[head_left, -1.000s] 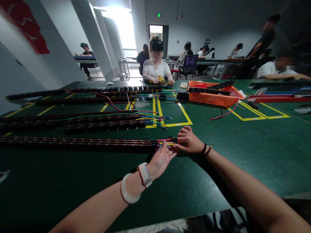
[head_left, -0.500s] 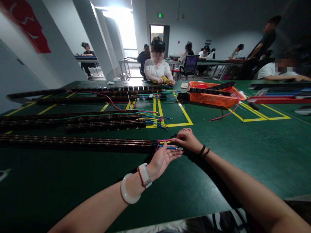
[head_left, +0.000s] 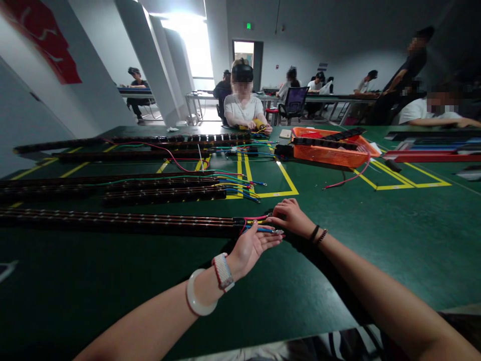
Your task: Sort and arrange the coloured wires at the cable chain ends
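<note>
A long dark bar [head_left: 150, 218] with copper-coloured strips lies across the table in front of me. From its right end come a pink wire [head_left: 255, 217], a yellow wire [head_left: 259, 221] and a blue wire [head_left: 263, 229] with a metal lug. My left hand [head_left: 253, 248] is palm up with its fingers stretched out; the blue wire rests across them, beside the thumb. Just to the right, my right hand [head_left: 291, 216] has thumb and forefinger pinched at the tips of the pink and yellow wires. Exactly which tip lies between the fingertips is partly hidden.
Several similar bars [head_left: 165, 193] with coloured wires lie farther back on the green table [head_left: 376, 225]. Beyond my right hand stands an orange basket [head_left: 330, 155]. Across the table, a person [head_left: 244, 108] holds a yellow tool [head_left: 259, 124]. Dark and red strips [head_left: 432, 154] lie at right.
</note>
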Tool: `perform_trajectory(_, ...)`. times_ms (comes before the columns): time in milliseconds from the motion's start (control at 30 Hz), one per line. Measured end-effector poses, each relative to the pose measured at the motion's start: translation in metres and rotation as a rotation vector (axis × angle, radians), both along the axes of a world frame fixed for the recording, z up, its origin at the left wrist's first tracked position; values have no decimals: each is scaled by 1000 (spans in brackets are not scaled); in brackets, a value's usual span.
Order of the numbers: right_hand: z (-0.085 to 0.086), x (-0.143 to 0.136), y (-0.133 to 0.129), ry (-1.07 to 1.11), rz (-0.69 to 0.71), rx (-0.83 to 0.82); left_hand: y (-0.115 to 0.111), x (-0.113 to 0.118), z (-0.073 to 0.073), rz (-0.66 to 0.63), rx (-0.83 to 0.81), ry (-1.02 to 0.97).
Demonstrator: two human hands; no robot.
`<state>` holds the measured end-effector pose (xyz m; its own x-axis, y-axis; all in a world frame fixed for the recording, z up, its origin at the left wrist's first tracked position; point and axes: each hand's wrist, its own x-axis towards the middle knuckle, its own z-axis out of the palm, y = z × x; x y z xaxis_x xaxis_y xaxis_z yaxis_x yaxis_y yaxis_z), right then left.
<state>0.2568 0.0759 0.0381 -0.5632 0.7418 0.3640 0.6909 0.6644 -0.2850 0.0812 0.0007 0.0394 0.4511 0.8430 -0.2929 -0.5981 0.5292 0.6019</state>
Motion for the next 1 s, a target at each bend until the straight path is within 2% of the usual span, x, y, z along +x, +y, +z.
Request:
perform_trajectory(100, 10, 5, -3, -7, 18, 76, 0, 0, 0, 20, -19, -26)
perform_trajectory(267, 23, 8, -12, -150, 332, 291, -1, 1, 3, 45, -20, -26)
perform_trajectory(367, 23, 3, -16, -206, 413, 375, -2, 1, 3, 43, 3, -35)
perform_trajectory(567, 15, -1, -13, -243, 338, 384, 1, 2, 1, 47, -45, -38)
perform_trajectory(700, 14, 1, -10, -251, 306, 346, 1, 3, -1, 8, 6, 19)
perform_trajectory(800, 14, 0, -9, -268, 293, 337, -2, 4, -3, -83, 128, 165)
perform_trajectory(933, 15, -3, -10, -313, 309, 362, -8, 6, -4, -293, 391, 441)
perform_trajectory(1000, 14, -5, -11, -338, 303, 368, -11, 7, -3, -338, 500, 531)
